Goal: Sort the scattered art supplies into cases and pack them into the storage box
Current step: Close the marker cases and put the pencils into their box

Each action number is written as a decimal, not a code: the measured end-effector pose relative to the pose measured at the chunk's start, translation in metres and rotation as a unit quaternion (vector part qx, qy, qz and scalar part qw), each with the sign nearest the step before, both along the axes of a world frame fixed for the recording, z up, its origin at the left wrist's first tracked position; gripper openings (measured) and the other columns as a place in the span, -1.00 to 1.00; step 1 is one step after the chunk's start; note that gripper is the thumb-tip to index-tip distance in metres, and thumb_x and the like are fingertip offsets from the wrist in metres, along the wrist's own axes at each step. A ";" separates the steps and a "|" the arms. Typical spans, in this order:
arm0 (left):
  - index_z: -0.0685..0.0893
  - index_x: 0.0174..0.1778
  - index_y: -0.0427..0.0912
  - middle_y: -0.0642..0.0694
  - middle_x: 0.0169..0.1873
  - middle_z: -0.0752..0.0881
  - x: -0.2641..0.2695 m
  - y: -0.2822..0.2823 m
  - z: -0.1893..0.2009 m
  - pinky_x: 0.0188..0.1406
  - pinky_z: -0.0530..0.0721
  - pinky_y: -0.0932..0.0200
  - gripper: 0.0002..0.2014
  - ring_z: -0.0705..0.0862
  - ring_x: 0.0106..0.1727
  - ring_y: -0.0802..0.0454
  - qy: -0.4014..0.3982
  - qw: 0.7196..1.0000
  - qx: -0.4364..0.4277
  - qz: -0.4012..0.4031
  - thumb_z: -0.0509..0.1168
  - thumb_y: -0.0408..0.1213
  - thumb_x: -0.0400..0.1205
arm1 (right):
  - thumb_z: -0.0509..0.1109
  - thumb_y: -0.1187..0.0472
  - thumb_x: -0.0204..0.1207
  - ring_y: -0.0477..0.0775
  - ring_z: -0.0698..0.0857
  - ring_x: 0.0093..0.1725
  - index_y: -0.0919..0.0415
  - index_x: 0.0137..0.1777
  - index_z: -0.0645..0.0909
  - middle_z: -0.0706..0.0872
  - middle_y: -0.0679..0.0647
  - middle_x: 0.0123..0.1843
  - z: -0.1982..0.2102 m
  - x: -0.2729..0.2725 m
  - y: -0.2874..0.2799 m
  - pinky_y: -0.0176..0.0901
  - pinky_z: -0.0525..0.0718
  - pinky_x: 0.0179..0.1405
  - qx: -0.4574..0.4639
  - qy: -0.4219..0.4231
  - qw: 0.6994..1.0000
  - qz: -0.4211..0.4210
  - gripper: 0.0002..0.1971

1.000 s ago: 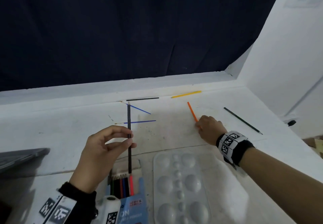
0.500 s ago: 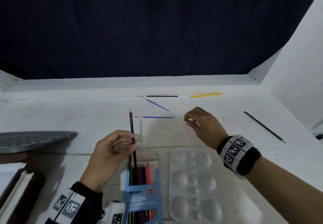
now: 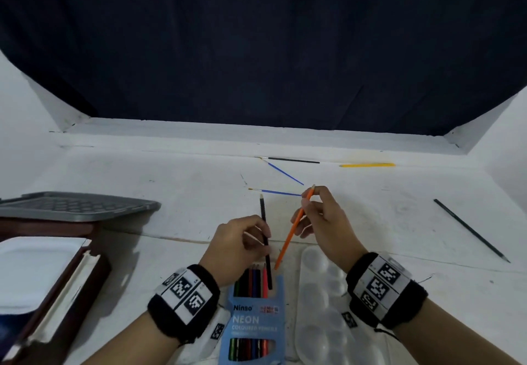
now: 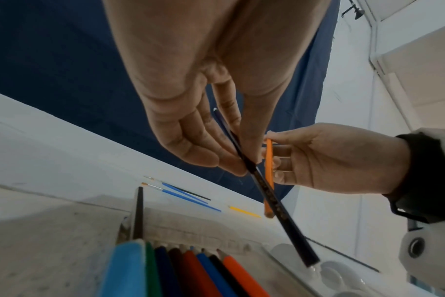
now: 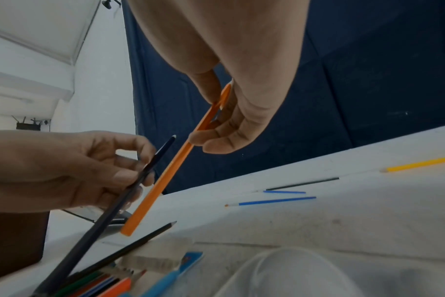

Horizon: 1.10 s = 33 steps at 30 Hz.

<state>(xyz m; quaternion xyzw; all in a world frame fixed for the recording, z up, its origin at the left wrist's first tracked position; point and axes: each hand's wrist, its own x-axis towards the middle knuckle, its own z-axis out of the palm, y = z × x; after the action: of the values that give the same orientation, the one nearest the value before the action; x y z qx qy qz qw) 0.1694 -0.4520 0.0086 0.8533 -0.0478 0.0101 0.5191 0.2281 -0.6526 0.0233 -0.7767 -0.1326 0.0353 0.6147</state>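
Observation:
My left hand (image 3: pixel 242 243) pinches a black pencil (image 3: pixel 265 239) upright, its lower end at the mouth of the blue NEON pencil case (image 3: pixel 253 324), which holds several coloured pencils. My right hand (image 3: pixel 319 216) pinches an orange pencil (image 3: pixel 293 229) near its top, slanted down toward the case, beside the black one. The same two pencils show in the wrist views: black pencil (image 4: pixel 267 193), orange pencil (image 5: pixel 170 172). Two blue brushes (image 3: pixel 276 192), a black brush (image 3: pixel 293 160), a yellow pencil (image 3: pixel 366 165) and a dark pencil (image 3: pixel 470 229) lie loose on the white table.
A clear paint palette (image 3: pixel 322 307) lies just right of the case, under my right wrist. At the left stand a grey lid (image 3: pixel 77 206) and a dark brown box with a white tray (image 3: pixel 37 270). A dark curtain backs the table.
My right hand picked the orange pencil up off the table and carried it back beside the black pencil. My left hand lowered the black pencil toward the case.

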 end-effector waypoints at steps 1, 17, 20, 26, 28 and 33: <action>0.72 -0.19 -0.08 -0.03 -0.32 0.76 0.002 -0.002 -0.001 -0.30 0.73 0.25 -0.78 0.78 -0.31 0.11 0.003 1.000 0.020 -0.007 0.59 -0.45 0.45 | 0.16 0.24 0.78 0.29 0.76 -0.35 0.15 0.10 0.43 0.80 0.19 -0.24 -0.002 0.000 0.001 0.03 0.72 -0.34 -0.008 0.012 1.000 -0.002 -0.96; 0.61 0.10 0.12 0.15 0.03 0.58 -0.009 0.004 -0.007 0.06 0.52 0.13 -0.68 0.56 0.09 0.11 0.015 0.920 0.360 -0.154 0.40 0.19 0.55 | 0.41 0.32 0.63 0.19 0.83 -0.32 0.17 0.30 0.46 0.79 0.24 -0.17 -0.023 0.005 0.018 0.00 0.84 -0.21 -0.103 0.101 0.988 0.047 -0.70; 0.44 0.52 0.14 0.12 0.51 0.41 -0.016 0.005 -0.009 0.48 0.31 -0.09 -0.50 0.30 0.56 0.08 0.008 0.886 0.433 -0.167 0.17 0.22 0.69 | 0.42 0.32 0.62 0.19 0.83 -0.32 0.19 0.30 0.47 0.79 0.27 -0.14 -0.023 0.009 0.019 0.01 0.84 -0.22 -0.113 0.116 0.986 0.048 -0.70; 0.40 0.61 -0.07 0.05 0.71 0.21 -0.025 0.007 -0.012 0.64 -0.13 -0.25 -0.40 0.00 0.73 0.21 0.060 0.843 0.470 -0.254 -0.09 0.22 0.78 | 0.36 0.33 0.66 0.13 0.81 -0.39 0.17 0.36 0.43 0.76 0.28 -0.06 -0.026 0.012 0.022 -0.01 0.84 -0.26 -0.128 0.117 0.984 0.039 -0.68; 0.61 0.35 -0.01 0.17 0.49 0.49 -0.027 0.012 -0.015 0.62 -0.10 -0.22 -0.50 0.23 0.62 0.27 0.057 0.854 0.435 -0.280 -0.07 0.20 0.78 | 0.35 0.33 0.67 0.14 0.82 -0.38 0.13 0.39 0.40 0.75 0.27 -0.06 -0.026 0.011 0.021 0.00 0.84 -0.26 -0.127 0.111 0.985 0.032 -0.65; 0.72 0.23 0.06 0.15 0.15 0.76 -0.032 0.022 -0.017 0.41 0.54 0.09 -0.57 0.70 0.15 0.22 0.058 0.904 0.275 -0.323 0.09 0.22 0.76 | 0.36 0.37 0.65 0.15 0.82 -0.38 0.02 0.38 0.37 0.74 0.20 -0.20 -0.025 0.006 0.015 0.05 0.85 -0.21 -0.132 0.085 0.987 0.036 -0.59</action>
<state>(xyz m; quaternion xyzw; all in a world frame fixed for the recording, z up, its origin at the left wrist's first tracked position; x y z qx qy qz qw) 0.1379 -0.4296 -0.0082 0.8988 -0.2917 -0.2214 0.2409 0.2346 -0.6371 -0.0019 -0.8401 -0.1018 0.1409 0.5139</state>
